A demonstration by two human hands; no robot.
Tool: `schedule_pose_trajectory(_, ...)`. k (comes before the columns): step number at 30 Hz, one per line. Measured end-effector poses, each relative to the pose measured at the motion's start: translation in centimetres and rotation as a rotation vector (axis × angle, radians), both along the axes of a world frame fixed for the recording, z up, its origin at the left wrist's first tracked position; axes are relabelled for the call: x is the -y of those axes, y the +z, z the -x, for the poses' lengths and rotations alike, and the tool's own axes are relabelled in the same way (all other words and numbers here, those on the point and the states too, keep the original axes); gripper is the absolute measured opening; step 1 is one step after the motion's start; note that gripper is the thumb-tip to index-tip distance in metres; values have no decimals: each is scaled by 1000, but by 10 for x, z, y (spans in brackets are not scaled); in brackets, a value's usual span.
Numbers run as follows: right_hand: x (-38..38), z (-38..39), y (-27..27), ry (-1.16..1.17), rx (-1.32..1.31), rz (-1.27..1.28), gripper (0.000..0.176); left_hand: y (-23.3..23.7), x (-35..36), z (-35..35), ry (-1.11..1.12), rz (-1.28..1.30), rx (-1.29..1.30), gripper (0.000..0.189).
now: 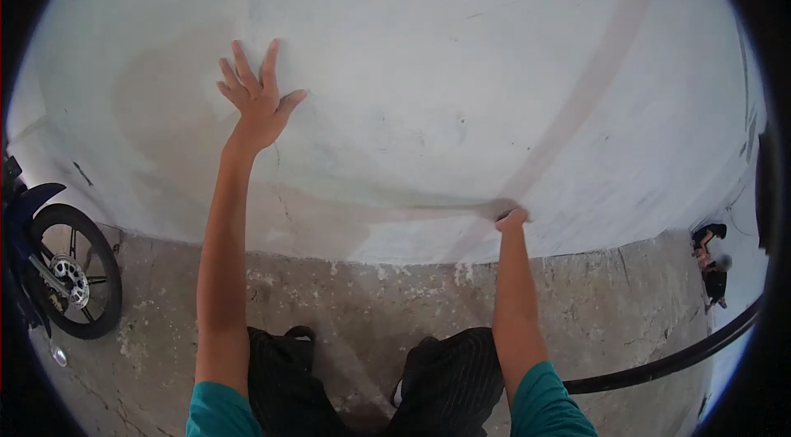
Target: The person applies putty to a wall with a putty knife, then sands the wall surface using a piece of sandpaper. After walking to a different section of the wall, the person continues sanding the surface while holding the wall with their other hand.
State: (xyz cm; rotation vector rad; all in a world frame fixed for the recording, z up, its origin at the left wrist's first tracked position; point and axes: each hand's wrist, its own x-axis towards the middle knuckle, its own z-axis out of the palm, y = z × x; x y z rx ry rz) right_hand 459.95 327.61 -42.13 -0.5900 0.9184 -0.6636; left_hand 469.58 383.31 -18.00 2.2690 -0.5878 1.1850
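Observation:
My left hand [257,103] is raised against the pale painted wall [395,50], its fingers spread wide. Lower down and to the right, my right hand [512,219] is at the wall a little above the floor. It looks closed, with its fingers mostly hidden from this angle; I cannot tell what they hold, if anything. Dark shadow lies beside that hand, and a thin dark streak runs left from it across the wall. Faint marks and a fine crack show on the wall between my hands.
A motorbike's front wheel [74,272] stands at the left. Stained concrete floor [593,305] meets the wall's base, with my dark striped trousers [453,379] over it. A thick black curved tube [667,364] crosses the lower right. Another person [713,276] in dark clothes is at the far right.

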Motion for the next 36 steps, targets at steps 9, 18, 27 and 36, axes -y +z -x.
schedule_pose_trajectory(9, 6, -31, 89, -232, 269, 142, 56, 1, 1, -2, 10, -6, -7, 77)
schedule_pose_trajectory(18, -104, 18, 251, -200, 442, 1189, 72, 3, 4, 4, 63, -28, -40, 77)
schedule_pose_trajectory(27, -25, -5, 108, -495, -83, 730, 77, 4, 6, 6, 52, -7, -39, 77)
schedule_pose_trajectory(36, -21, -2, 32, 41, -228, -301, 57, 1, 4, 1, 65, -13, -8, 78)
